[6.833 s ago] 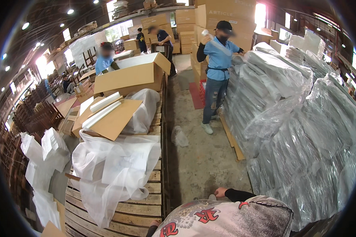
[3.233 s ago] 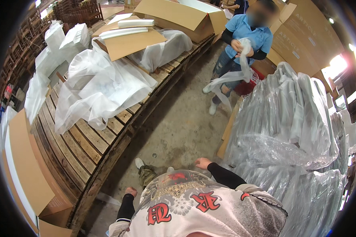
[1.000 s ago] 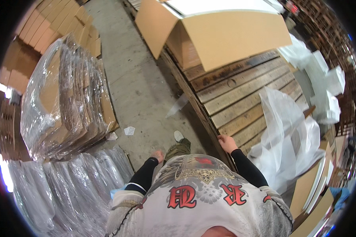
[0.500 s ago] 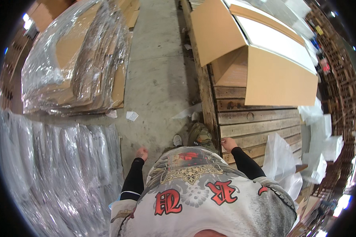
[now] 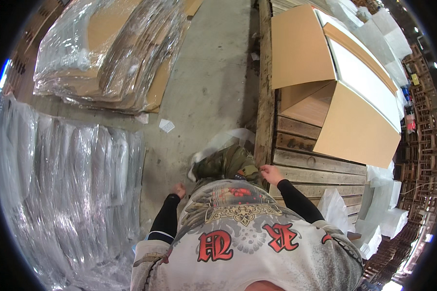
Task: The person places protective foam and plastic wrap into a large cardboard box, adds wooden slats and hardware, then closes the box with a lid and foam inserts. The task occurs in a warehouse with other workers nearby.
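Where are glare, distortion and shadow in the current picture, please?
Head view: glare streaks the film on the plastic-wrapped bundles and the cardboard stack; head view: long edges of the open carton bend near the right rim; head view again: dark shadow on the floor beside the wooden platform.
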Demonstrator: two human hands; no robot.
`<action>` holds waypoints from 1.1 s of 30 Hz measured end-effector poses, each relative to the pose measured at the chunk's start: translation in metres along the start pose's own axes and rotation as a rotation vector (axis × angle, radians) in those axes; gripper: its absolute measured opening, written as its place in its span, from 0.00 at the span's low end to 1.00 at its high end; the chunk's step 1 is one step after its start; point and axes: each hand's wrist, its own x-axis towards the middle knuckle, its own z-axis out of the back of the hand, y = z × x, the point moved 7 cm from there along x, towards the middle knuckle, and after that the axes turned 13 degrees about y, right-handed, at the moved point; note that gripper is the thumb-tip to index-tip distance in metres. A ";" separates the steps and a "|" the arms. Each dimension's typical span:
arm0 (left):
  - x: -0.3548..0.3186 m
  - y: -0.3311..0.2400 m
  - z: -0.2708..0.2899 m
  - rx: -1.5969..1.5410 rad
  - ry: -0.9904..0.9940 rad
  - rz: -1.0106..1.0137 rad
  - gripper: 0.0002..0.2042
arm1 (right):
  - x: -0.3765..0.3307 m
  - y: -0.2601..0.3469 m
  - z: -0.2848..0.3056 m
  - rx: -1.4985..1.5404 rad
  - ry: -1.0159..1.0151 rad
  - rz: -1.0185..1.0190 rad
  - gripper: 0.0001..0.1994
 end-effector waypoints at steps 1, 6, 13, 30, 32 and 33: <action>-0.005 -0.021 0.004 -0.030 0.039 -0.060 0.13 | -0.001 -0.001 0.001 -0.053 -0.033 0.043 0.17; -0.025 -0.058 0.016 -0.090 0.128 -0.194 0.13 | 0.016 -0.013 0.022 -0.108 -0.148 -0.009 0.17; -0.020 0.029 0.040 0.204 0.178 0.061 0.14 | 0.025 -0.030 0.025 0.062 -0.188 -0.055 0.18; 0.008 -0.093 0.031 0.141 0.151 -0.272 0.09 | 0.008 -0.085 0.008 0.083 -0.188 -0.066 0.18; 0.005 -0.053 0.028 0.273 0.249 -0.097 0.13 | 0.015 -0.062 0.014 0.152 -0.184 -0.031 0.19; 0.004 -0.037 0.030 0.332 0.265 -0.038 0.16 | 0.016 -0.051 0.014 0.166 -0.197 -0.003 0.19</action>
